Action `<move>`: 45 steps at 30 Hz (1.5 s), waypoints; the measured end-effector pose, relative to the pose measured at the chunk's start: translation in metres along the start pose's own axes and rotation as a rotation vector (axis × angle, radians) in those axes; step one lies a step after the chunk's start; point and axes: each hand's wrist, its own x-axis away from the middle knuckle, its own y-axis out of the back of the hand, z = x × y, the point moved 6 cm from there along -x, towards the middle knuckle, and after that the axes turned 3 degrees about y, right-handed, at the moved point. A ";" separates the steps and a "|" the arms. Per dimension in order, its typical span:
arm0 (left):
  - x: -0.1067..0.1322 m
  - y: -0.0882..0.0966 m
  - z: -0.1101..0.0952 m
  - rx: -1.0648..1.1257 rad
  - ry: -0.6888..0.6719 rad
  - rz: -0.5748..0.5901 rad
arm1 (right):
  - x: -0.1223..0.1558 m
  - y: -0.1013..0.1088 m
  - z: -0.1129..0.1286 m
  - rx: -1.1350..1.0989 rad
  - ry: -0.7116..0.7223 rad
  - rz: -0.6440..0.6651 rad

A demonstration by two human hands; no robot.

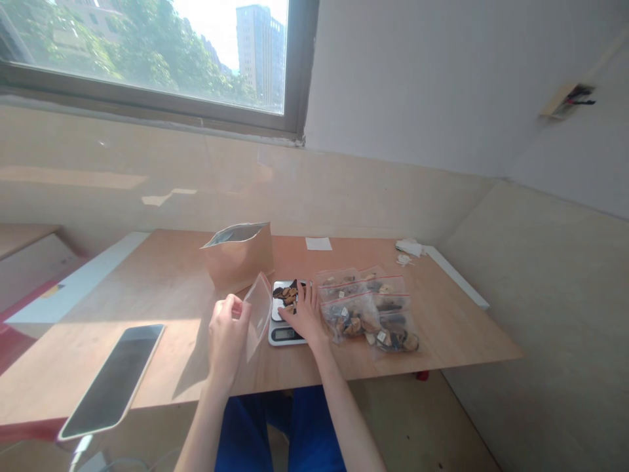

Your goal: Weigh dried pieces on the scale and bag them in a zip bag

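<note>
A dark-screened phone [115,380] lies at the left of the tabletop [457,337], its near end jutting past the front edge, a white cable [82,447] plugged in. White paper [319,244] lies near the back edge; pale scraps [404,259] sit farther right. Trees [147,62] and a tower [260,56] show through the window [295,78].

I observe a window [147,52] between 10 and 11 o'clock, admitting daylight; a white wall [417,78] at 1 o'clock above beige cladding [373,190]; a wooden table [457,321] centrally; floor [413,419] at 5 o'clock.
</note>
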 end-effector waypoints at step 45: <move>0.015 -0.044 0.013 0.212 0.008 0.127 | -0.021 0.044 0.068 -0.530 -0.122 0.144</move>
